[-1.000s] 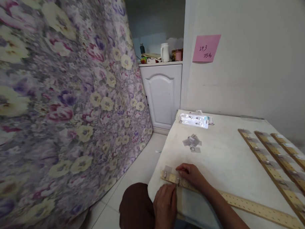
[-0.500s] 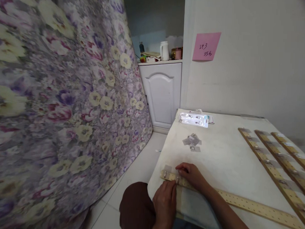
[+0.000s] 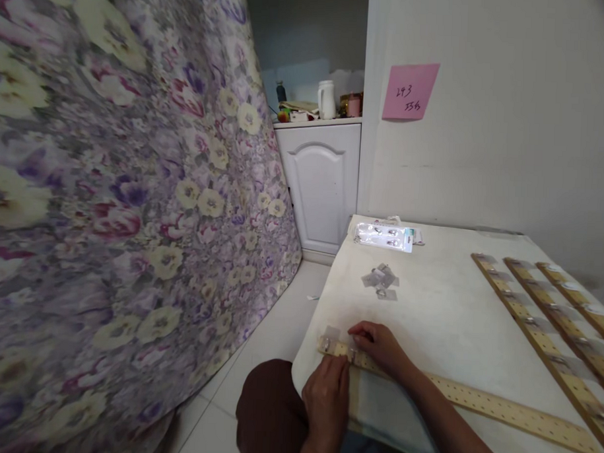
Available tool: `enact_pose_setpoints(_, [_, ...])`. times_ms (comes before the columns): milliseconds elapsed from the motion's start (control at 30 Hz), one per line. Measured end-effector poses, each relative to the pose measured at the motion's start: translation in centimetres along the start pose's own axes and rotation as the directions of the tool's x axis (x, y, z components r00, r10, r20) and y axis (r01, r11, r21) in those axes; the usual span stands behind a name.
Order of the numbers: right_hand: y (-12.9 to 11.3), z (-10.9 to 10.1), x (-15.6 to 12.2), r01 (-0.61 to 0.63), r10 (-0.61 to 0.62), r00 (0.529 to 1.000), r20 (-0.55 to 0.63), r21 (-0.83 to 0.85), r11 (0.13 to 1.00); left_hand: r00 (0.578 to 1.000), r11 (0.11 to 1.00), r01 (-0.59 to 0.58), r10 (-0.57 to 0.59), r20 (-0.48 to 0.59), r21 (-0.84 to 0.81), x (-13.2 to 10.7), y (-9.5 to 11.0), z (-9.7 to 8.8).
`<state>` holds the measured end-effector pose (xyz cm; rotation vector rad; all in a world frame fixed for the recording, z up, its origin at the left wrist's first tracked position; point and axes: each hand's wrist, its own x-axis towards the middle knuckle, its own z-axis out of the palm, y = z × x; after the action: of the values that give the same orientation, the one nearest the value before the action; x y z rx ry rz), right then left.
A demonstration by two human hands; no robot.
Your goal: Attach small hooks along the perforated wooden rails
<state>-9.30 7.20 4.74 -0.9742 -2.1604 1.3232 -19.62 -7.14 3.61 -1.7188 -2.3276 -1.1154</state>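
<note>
A long wooden strip with rows of small holes [image 3: 494, 408] lies along the near edge of the white table [image 3: 442, 311]. My right hand [image 3: 380, 346] rests on the strip's left end, fingers bent and pressed down on a small clear adhesive hook [image 3: 352, 353] there. My left hand [image 3: 328, 399] is at the table's edge just below, fingers curled against the strip beside that hook. Another clear hook [image 3: 328, 340] sits at the strip's very end.
Loose clear hooks [image 3: 380, 282] and a blister pack of hooks [image 3: 385, 237] lie further back. Three more wooden strips [image 3: 541, 314] with hooks lie at the right. A flowered cloth [image 3: 114, 200] hangs at the left; a pink note [image 3: 410, 91] is on the wall, a white cabinet [image 3: 321, 181] behind.
Both hands stay at the strip's left end. The left hand has crept slightly up toward the hook; the view has shifted a little.
</note>
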Motion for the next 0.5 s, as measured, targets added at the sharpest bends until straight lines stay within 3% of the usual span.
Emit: enact_pose_setpoints(500, [0.09,-0.02,-0.28,-0.012,0.010,0.998,0.058,0.025,1.000,0.999,0.998,-0.035,0.035,-0.014,0.056,0.19,0.00,-0.22])
